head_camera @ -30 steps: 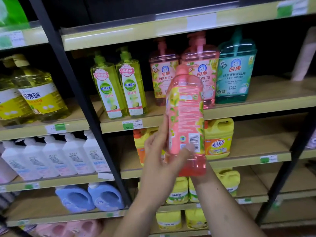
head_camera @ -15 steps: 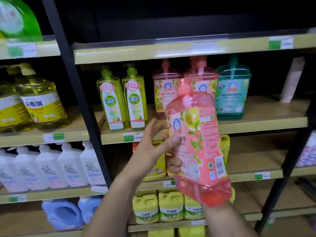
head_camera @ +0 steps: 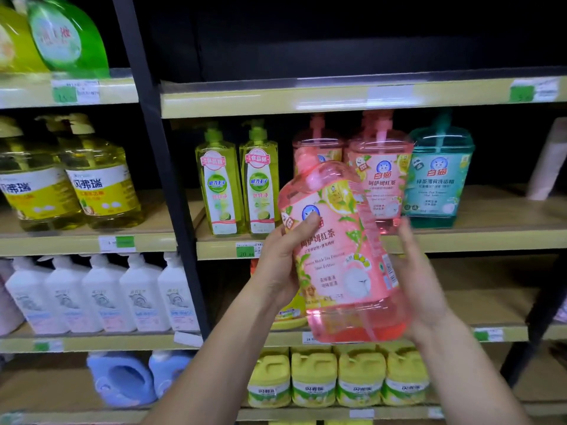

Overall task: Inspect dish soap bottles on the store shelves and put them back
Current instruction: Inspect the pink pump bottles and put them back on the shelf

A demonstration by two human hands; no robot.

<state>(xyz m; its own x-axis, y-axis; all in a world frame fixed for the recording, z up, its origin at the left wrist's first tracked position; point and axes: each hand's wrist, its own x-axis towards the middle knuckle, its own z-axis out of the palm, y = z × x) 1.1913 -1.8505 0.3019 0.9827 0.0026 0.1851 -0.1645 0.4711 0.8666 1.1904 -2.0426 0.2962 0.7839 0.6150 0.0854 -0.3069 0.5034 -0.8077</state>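
A pink dish soap bottle (head_camera: 337,256) with a pink pump top is held in front of the shelves, its front label facing me and its top leaning left. My left hand (head_camera: 282,259) grips its left side, thumb across the label. My right hand (head_camera: 420,280) holds its right side and lower back, fingers partly hidden behind it. Two matching pink bottles (head_camera: 380,179) stand on the middle shelf (head_camera: 460,240) behind, beside a teal bottle (head_camera: 435,179).
Two green pump bottles (head_camera: 217,191) stand left of the pink ones. Beyond a black upright (head_camera: 165,179) are yellow bottles (head_camera: 98,185) and white pump bottles (head_camera: 104,296). Yellow jugs (head_camera: 313,381) and blue jugs (head_camera: 122,378) fill the lower shelves.
The bottle has been turned from its back label to its front label. My left hand closed on its left side and my right hand shifted to its right side.
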